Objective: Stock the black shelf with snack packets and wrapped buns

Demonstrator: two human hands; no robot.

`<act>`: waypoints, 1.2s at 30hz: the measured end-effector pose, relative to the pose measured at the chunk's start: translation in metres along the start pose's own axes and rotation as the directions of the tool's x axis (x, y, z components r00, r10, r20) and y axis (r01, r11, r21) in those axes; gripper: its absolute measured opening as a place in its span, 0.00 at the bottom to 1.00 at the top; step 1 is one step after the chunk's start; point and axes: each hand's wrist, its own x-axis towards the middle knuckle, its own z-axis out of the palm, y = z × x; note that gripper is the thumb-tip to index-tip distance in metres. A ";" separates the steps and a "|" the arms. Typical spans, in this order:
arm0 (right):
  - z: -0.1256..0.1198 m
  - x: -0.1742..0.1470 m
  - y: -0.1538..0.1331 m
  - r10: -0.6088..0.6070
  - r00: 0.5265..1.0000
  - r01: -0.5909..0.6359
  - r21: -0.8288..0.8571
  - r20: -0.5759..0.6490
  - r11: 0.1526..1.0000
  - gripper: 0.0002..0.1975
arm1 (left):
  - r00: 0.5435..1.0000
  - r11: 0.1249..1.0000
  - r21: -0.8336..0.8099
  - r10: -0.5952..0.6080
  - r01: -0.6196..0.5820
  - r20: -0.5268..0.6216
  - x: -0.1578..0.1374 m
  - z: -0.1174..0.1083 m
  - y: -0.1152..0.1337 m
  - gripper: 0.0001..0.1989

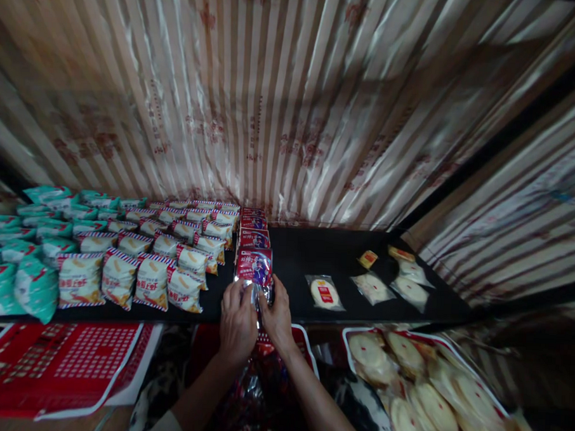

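A dark red snack packet [255, 265] with white lettering stands at the front of a column of matching packets [254, 238] on the black shelf [295, 266]. My left hand [239, 318] is closed on its lower left side, fingers over the front. On the lower right edge, my right hand [277, 311] grips the same packet with thumb and fingers. The packet's lower part is partly hidden by my hands. Below my forearms sits a red basket [308, 343] holding more dark, shiny packets.
Rows of white snack bags [152, 281] and teal bags [35, 287] fill the shelf's left. Round flat cakes in clear wrappers [325, 292] and small yellow packets [368, 259] lie right. Below are an overturned-looking red basket [95, 353] and a basket of wrapped cakes [422, 399].
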 end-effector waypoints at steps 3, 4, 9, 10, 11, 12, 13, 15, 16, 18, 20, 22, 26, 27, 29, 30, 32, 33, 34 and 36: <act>0.002 0.000 0.004 -0.037 0.999 0.037 0.013 -0.018 0.999 0.27 | 0.997 0.996 -0.035 0.080 -0.079 0.019 0.015 0.007 0.007 0.17; 0.003 -0.001 0.005 -0.051 0.998 0.052 0.017 -0.025 0.999 0.26 | 0.995 0.996 -0.024 0.086 -0.085 0.043 0.020 0.009 0.009 0.17; 0.004 -0.002 0.009 -0.075 0.996 0.077 0.028 -0.054 0.997 0.24 | 0.991 0.996 0.086 0.014 -0.026 0.134 0.038 0.021 0.011 0.17; 0.004 -0.003 0.010 -0.074 0.996 0.076 0.034 -0.053 0.997 0.24 | 0.990 0.994 0.106 -0.005 -0.010 0.138 0.039 0.023 0.009 0.17; 0.004 -0.003 0.010 -0.066 0.997 0.068 0.043 -0.048 0.997 0.24 | 0.990 0.992 0.123 -0.017 0.000 0.140 0.039 0.025 0.008 0.17; 0.003 -0.002 0.010 -0.052 0.998 0.054 0.053 -0.042 0.997 0.24 | 0.990 0.991 0.137 -0.023 0.003 0.142 0.038 0.026 0.007 0.18; 0.001 -0.001 0.009 -0.033 0.999 0.036 0.062 -0.038 0.997 0.23 | 0.989 0.989 0.146 -0.023 0.002 0.144 0.038 0.028 0.005 0.18; -0.003 0.003 0.005 -0.003 0.999 0.006 0.072 -0.041 0.997 0.23 | 0.989 0.988 0.153 -0.013 -0.010 0.149 0.036 0.030 0.003 0.19; -0.006 0.007 0.003 -0.002 0.999 0.005 0.070 -0.049 0.998 0.22 | 0.988 0.988 0.152 -0.010 -0.014 0.153 0.035 0.030 0.003 0.19; -0.012 0.018 -0.005 -0.040 0.997 0.043 0.050 -0.072 0.998 0.22 | 0.986 0.990 0.142 -0.008 -0.016 0.164 0.034 0.032 0.001 0.19; -0.016 0.032 -0.014 -0.126 0.990 0.126 0.007 -0.070 0.992 0.21 | 0.985 0.992 0.129 -0.008 -0.015 0.175 0.033 0.033 0.000 0.20; -0.017 0.050 -0.024 -0.227 0.973 0.225 -0.063 -0.030 0.972 0.20 | 0.984 0.992 0.123 -0.006 -0.016 0.180 0.033 0.035 -0.001 0.22; -0.007 0.087 -0.044 -0.324 0.930 0.359 -0.236 0.177 0.903 0.19 | 0.987 0.992 0.125 0.002 -0.022 0.159 0.032 0.037 -0.001 0.24; -0.003 0.096 -0.048 -0.320 0.916 0.381 -0.271 0.242 0.884 0.20 | 0.988 0.992 0.122 0.002 -0.021 0.153 0.032 0.037 -0.001 0.24; 0.005 0.111 -0.055 -0.293 0.886 0.414 -0.330 0.358 0.849 0.22 | 0.989 0.993 0.115 0.002 -0.020 0.151 0.032 0.038 -0.001 0.22; 0.009 0.118 -0.057 -0.275 0.874 0.424 -0.354 0.400 0.833 0.23 | 0.988 0.993 0.114 0.002 -0.020 0.153 0.032 0.038 -0.001 0.21; 0.017 0.127 -0.059 -0.241 0.860 0.434 -0.396 0.450 0.809 0.25 | 0.989 0.993 0.120 0.000 -0.018 0.149 0.032 0.039 -0.001 0.19; 0.020 0.130 -0.058 -0.223 0.857 0.432 -0.412 0.464 0.802 0.26 | 0.990 0.992 0.125 -0.004 -0.014 0.142 0.032 0.040 -0.001 0.19; 0.024 0.132 -0.057 -0.204 0.856 0.427 -0.426 0.475 0.798 0.26 | 0.992 0.992 0.130 -0.009 -0.008 0.129 0.031 0.041 -0.002 0.18; 0.030 0.134 -0.054 -0.165 0.854 0.411 -0.445 0.494 0.796 0.27 | 0.995 0.991 0.137 -0.019 0.005 0.100 0.030 0.044 -0.004 0.18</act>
